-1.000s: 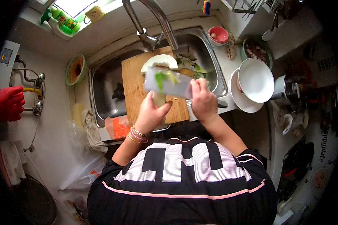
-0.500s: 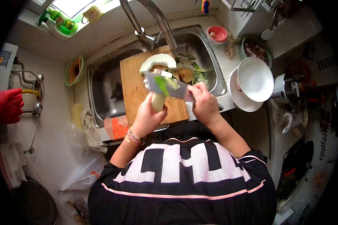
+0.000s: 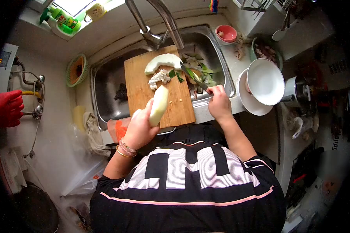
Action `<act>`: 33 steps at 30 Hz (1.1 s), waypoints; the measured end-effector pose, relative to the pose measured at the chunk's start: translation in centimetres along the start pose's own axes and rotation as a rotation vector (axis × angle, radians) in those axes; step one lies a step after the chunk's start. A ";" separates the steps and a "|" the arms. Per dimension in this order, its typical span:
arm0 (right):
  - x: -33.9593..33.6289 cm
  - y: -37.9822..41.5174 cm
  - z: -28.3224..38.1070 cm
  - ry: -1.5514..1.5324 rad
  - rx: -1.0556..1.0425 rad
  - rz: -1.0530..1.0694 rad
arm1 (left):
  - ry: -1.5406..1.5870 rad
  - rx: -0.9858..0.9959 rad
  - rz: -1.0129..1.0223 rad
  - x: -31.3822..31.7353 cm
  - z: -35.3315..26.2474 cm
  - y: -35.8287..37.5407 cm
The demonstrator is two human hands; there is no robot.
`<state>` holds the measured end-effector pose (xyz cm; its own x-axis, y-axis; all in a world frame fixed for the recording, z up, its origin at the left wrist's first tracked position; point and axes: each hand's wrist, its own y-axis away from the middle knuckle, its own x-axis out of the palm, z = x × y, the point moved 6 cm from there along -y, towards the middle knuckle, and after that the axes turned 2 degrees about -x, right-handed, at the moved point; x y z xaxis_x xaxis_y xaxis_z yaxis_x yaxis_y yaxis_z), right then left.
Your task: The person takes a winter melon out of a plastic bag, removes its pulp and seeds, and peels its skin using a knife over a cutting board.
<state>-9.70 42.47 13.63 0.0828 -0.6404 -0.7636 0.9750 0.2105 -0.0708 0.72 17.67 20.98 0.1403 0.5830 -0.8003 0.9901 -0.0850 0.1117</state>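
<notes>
My left hand [image 3: 141, 123] is closed round a pale, peeled piece of melon [image 3: 159, 105], held above the near part of a wooden cutting board [image 3: 138, 89]. In my right hand [image 3: 220, 104] is a knife [image 3: 198, 80], its blade seen nearly edge-on over the sink to the right of the board, with green peel against it. On the board, a curved white slice of melon [image 3: 164, 62] lies at the far end. Beside it sit a clump of whitish pulp [image 3: 158, 79] and dark green peel bits [image 3: 176, 75].
The board spans a steel sink [image 3: 109, 91]; peelings [image 3: 206, 75] lie in its right side under the faucet [image 3: 171, 27]. White bowls [image 3: 265, 81] and a pink bowl [image 3: 226, 33] stand on the right counter. A green basket [image 3: 77, 70] is at left.
The knife has moved right, away from the melon piece, and its blade has turned edge-on. My left hand has tilted the piece upright and drawn slightly left and nearer my body.
</notes>
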 end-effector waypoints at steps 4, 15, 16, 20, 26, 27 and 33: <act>0.7 0.4 -1.1 -0.006 -0.014 -0.032 | -0.455 0.109 -0.006 3.6 5.2 2.0; -0.3 1.6 0.8 0.318 -0.102 -0.055 | -0.450 0.174 -0.047 5.7 5.8 -1.0; -0.6 1.8 1.3 0.394 -0.125 -0.052 | -0.379 0.206 -0.137 5.2 4.0 -2.3; -1.5 2.3 1.5 0.506 -0.109 -0.052 | -0.319 0.492 0.076 7.9 -3.3 -6.9; -4.4 2.9 1.5 0.611 -0.143 -0.144 | -0.288 0.652 0.209 10.3 -6.5 -9.9; -4.8 2.9 1.6 0.627 -0.152 -0.146 | -0.280 0.658 0.251 10.3 -7.1 -10.5; -6.2 2.5 1.4 0.683 -0.189 -0.150 | -0.293 0.804 0.180 11.3 -9.3 -12.6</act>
<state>-7.52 45.95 19.07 -0.2564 -0.0806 -0.9632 0.9083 0.3207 -0.2686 -10.13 32.87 15.98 0.1786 0.2843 -0.9420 0.6353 -0.7643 -0.1102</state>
